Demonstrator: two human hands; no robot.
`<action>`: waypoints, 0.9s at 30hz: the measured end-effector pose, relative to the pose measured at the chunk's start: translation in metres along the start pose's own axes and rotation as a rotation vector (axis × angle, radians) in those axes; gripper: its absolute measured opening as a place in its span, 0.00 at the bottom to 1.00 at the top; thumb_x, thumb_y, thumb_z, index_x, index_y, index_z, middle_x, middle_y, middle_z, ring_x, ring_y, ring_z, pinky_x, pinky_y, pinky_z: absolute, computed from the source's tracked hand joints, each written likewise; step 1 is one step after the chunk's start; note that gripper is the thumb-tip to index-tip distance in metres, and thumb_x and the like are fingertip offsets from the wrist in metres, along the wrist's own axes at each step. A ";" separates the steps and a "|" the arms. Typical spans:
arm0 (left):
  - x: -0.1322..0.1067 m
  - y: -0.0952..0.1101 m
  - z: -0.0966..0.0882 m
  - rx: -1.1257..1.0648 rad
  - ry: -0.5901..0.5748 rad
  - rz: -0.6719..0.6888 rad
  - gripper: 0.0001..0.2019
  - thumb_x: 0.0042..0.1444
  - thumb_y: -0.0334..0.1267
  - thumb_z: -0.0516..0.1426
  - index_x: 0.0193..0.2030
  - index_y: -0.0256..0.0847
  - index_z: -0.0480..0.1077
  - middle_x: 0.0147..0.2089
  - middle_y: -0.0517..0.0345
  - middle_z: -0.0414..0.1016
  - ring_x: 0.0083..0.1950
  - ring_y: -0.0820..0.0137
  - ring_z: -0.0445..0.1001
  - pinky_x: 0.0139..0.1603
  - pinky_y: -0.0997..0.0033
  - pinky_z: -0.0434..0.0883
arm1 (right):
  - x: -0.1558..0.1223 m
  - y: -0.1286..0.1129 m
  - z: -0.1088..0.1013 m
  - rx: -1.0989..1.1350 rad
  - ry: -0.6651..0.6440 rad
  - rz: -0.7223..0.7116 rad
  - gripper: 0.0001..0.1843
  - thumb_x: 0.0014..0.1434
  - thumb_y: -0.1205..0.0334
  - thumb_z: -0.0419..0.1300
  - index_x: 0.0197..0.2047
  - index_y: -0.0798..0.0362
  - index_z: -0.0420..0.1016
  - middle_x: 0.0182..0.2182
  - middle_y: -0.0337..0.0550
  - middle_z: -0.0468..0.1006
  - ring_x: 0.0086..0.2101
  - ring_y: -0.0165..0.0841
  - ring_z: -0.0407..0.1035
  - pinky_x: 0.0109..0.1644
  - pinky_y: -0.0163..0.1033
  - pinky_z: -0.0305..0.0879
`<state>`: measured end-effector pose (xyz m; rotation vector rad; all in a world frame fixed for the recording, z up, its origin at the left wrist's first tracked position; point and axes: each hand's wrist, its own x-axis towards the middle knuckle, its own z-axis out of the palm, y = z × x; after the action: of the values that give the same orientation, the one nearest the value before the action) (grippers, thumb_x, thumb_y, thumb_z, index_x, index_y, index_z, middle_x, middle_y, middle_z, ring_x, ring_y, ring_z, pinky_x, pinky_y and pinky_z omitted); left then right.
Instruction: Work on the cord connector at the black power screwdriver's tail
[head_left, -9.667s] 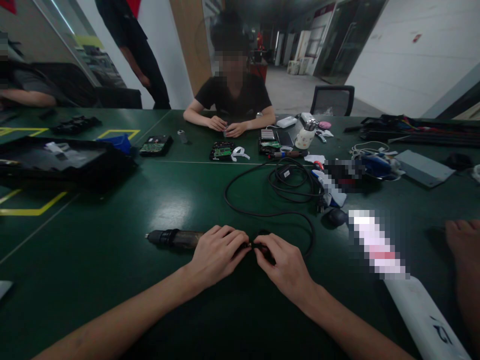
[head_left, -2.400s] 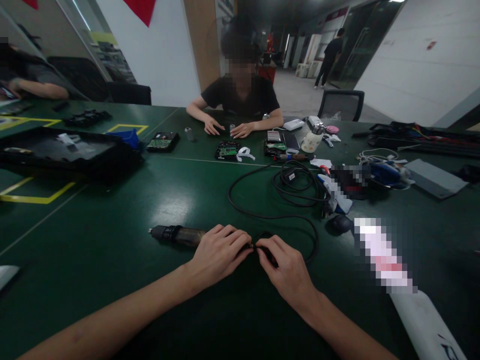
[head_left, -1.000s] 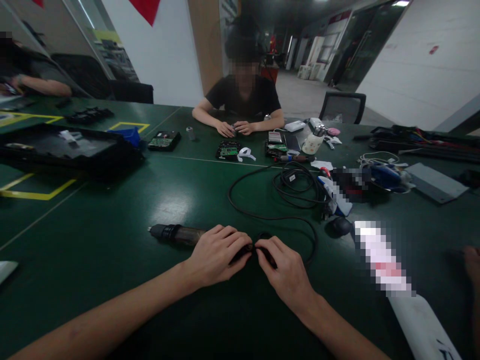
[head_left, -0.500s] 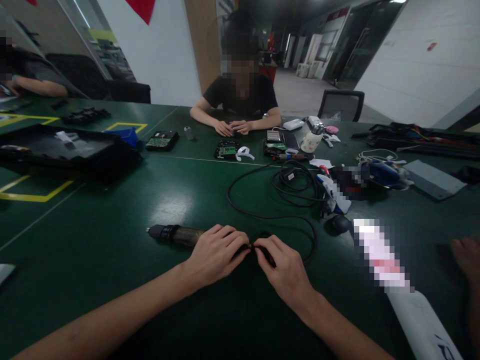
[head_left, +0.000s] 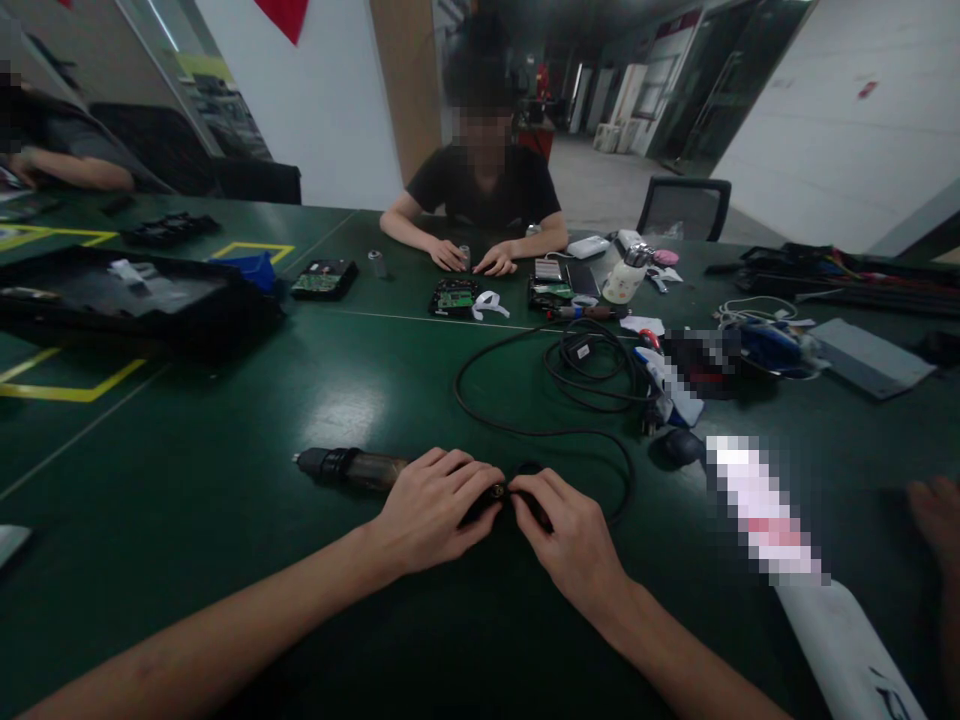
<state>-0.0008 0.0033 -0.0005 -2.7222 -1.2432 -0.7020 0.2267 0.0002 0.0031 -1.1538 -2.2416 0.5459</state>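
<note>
An electric screwdriver (head_left: 371, 470) with a dark, partly see-through body lies across the green table, its metal tip pointing left. My left hand (head_left: 442, 503) is wrapped over its rear half, and a small round socket (head_left: 497, 491) shows at the end by my fingertips. Just to the right, my right hand (head_left: 566, 525) pinches the end of a black cable (head_left: 626, 470); my fingers mostly cover its plug. The plug end and the socket face each other at very close range. Whether they touch, I cannot tell.
Beyond my hands lies the coiled cable (head_left: 585, 370). A person (head_left: 484, 190) sits opposite, hands by a small metal cylinder, near circuit-board units (head_left: 455, 297). A black tray (head_left: 135, 300) stands at left; a white bottle (head_left: 625, 275) and a white long object (head_left: 847, 640) are at right.
The round socket at the screwdriver's end shows more clearly, with the plug slightly apart from it. Across the table, the person's hands have spread, revealing a metal cylinder.
</note>
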 end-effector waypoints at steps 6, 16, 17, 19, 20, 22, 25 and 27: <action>0.000 0.001 0.000 0.006 0.004 -0.025 0.08 0.70 0.43 0.56 0.49 0.43 0.73 0.48 0.59 0.80 0.48 0.66 0.77 0.46 0.61 0.68 | 0.000 -0.001 -0.002 0.000 -0.012 0.004 0.10 0.73 0.66 0.55 0.53 0.48 0.74 0.44 0.43 0.78 0.41 0.37 0.76 0.42 0.40 0.72; -0.002 0.007 0.000 -0.104 0.120 0.029 0.18 0.69 0.34 0.56 0.64 0.43 0.67 0.57 0.57 0.79 0.60 0.66 0.74 0.69 0.54 0.64 | -0.001 0.001 -0.001 -0.010 -0.018 -0.006 0.09 0.73 0.66 0.55 0.53 0.48 0.73 0.44 0.44 0.78 0.41 0.37 0.76 0.42 0.40 0.74; -0.002 0.007 0.002 -0.102 0.123 0.012 0.18 0.69 0.33 0.56 0.64 0.43 0.67 0.57 0.57 0.79 0.59 0.67 0.75 0.68 0.55 0.65 | -0.001 0.001 -0.001 -0.011 -0.016 -0.007 0.09 0.73 0.66 0.55 0.52 0.48 0.73 0.44 0.44 0.78 0.41 0.37 0.76 0.43 0.41 0.74; -0.001 0.008 0.004 -0.087 0.125 -0.008 0.18 0.70 0.35 0.56 0.65 0.44 0.67 0.55 0.57 0.80 0.57 0.66 0.76 0.65 0.55 0.67 | -0.001 0.002 0.000 -0.014 -0.013 -0.013 0.09 0.72 0.66 0.55 0.52 0.48 0.73 0.44 0.44 0.78 0.41 0.37 0.77 0.43 0.41 0.74; 0.000 0.008 0.005 -0.079 0.121 -0.015 0.18 0.70 0.36 0.56 0.65 0.44 0.66 0.55 0.57 0.80 0.56 0.66 0.77 0.63 0.55 0.68 | -0.001 0.002 0.000 -0.015 -0.012 -0.015 0.09 0.72 0.67 0.55 0.52 0.48 0.73 0.44 0.44 0.78 0.41 0.37 0.77 0.43 0.41 0.74; 0.000 0.009 0.005 -0.074 0.108 -0.018 0.20 0.69 0.37 0.57 0.66 0.44 0.66 0.55 0.55 0.80 0.57 0.64 0.76 0.62 0.55 0.68 | -0.001 0.002 0.000 -0.015 -0.011 -0.016 0.09 0.72 0.67 0.55 0.51 0.48 0.73 0.44 0.44 0.78 0.41 0.37 0.77 0.43 0.40 0.74; 0.000 0.009 0.004 -0.086 0.087 0.012 0.22 0.69 0.36 0.56 0.68 0.45 0.64 0.60 0.54 0.77 0.61 0.63 0.74 0.65 0.54 0.66 | -0.001 0.002 -0.001 -0.017 -0.017 -0.014 0.08 0.72 0.67 0.55 0.50 0.49 0.73 0.44 0.45 0.78 0.41 0.37 0.76 0.42 0.40 0.74; 0.000 0.009 0.004 -0.082 0.081 0.023 0.22 0.70 0.34 0.55 0.69 0.45 0.63 0.60 0.55 0.77 0.60 0.64 0.74 0.65 0.54 0.65 | -0.001 0.002 -0.001 -0.021 -0.023 -0.016 0.07 0.73 0.66 0.55 0.49 0.49 0.73 0.44 0.45 0.78 0.40 0.37 0.76 0.41 0.40 0.74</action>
<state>0.0070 -0.0020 -0.0032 -2.7371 -1.1888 -0.8708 0.2288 0.0008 0.0023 -1.1447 -2.2788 0.5332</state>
